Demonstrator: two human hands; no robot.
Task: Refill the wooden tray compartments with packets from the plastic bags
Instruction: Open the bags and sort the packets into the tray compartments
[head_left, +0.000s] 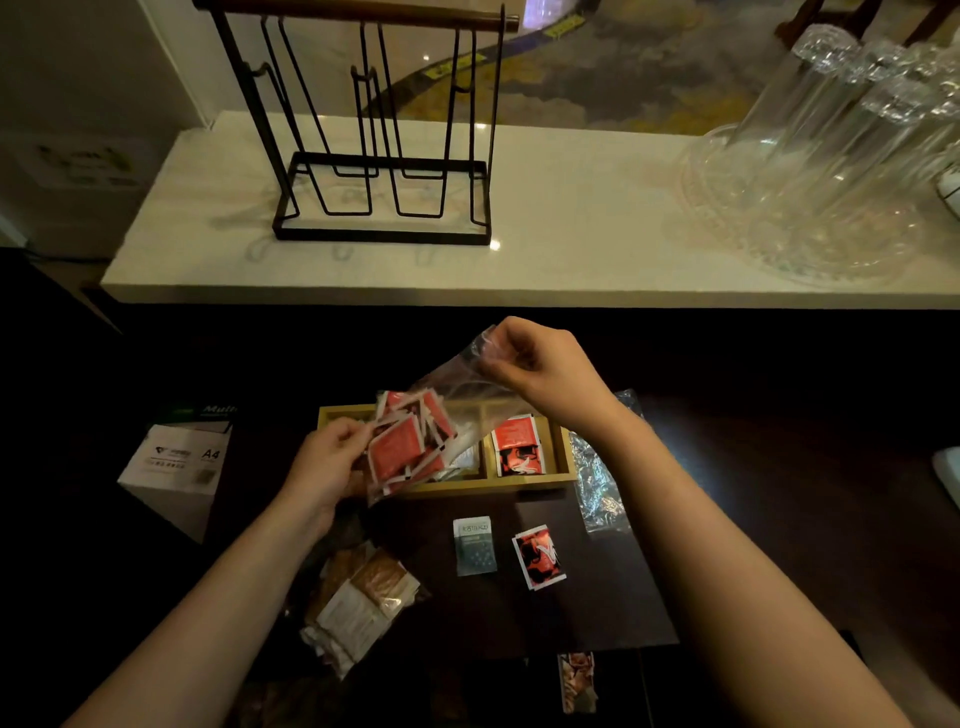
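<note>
Packets of red foil sit bunched in a clear plastic bag (415, 441) that both hands hold above the wooden tray (563, 452). The right hand (540, 364) is closed in a pinch on the bag's upper end, lifting it high and away from the body, so the film stretches taut down toward the left hand (327, 462). That left hand cups the lower, heavy end, fingers curled shut around the film beside the red packets (397, 449); the hold looks meant to steady the load while the bag is opened or tipped. Whether the pinched end is the mouth or the sealed bottom cannot be told.

Directly below the right wrist, the tray's right compartment already holds a stack of red-and-black packets (517, 447). The middle compartment shows something pale through the film, and the left one is hidden behind the bag and the left hand.

Nearer the body than both hands, on the dark surface (613, 613), lie a pale blue packet (474, 545) and one loose red-and-black packet (537, 557). Below the left forearm rests a second bag of brown and white packets (358, 603), probably waiting its turn. A crumpled empty bag (597, 483) lies just right of the tray, under the right forearm.
</note>
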